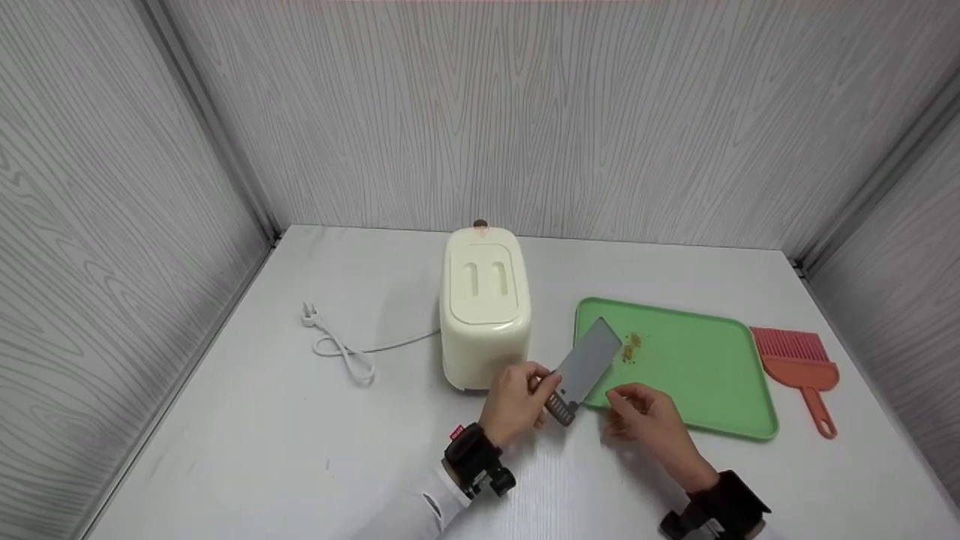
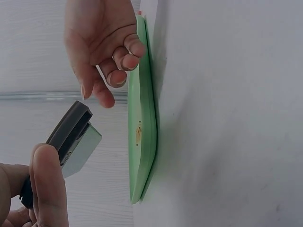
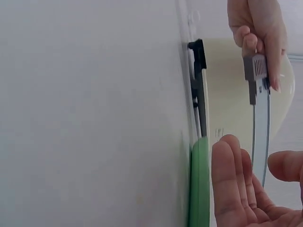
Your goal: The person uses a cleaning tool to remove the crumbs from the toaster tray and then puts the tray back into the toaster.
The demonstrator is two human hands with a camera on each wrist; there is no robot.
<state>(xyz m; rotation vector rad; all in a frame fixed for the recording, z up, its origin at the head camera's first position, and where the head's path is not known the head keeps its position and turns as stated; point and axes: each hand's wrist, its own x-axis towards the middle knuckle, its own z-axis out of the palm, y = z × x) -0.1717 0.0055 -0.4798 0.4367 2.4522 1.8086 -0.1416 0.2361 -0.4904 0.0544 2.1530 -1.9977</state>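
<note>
My left hand (image 1: 517, 401) pinches the dark slotted end of a flat grey metal crumb tray (image 1: 591, 358) between thumb and fingers. The crumb tray's plate slants up and to the right, over the left edge of a green tray (image 1: 697, 375). Brown crumbs (image 1: 631, 347) lie on the green tray beside the plate. Near the green tray's front left corner is my right hand (image 1: 649, 424), its fingers loosely bent and holding nothing. In the right wrist view, that hand's fingers (image 3: 227, 177) stand apart from its thumb, close to the crumb tray (image 3: 261, 127).
A cream toaster (image 1: 486, 300) with a lid on top stands just behind my left hand. Its white cord and plug (image 1: 345, 352) lie to the left. Right of the green tray lies a red-orange hand brush (image 1: 799, 367). Pale walls enclose the white table (image 1: 247, 435).
</note>
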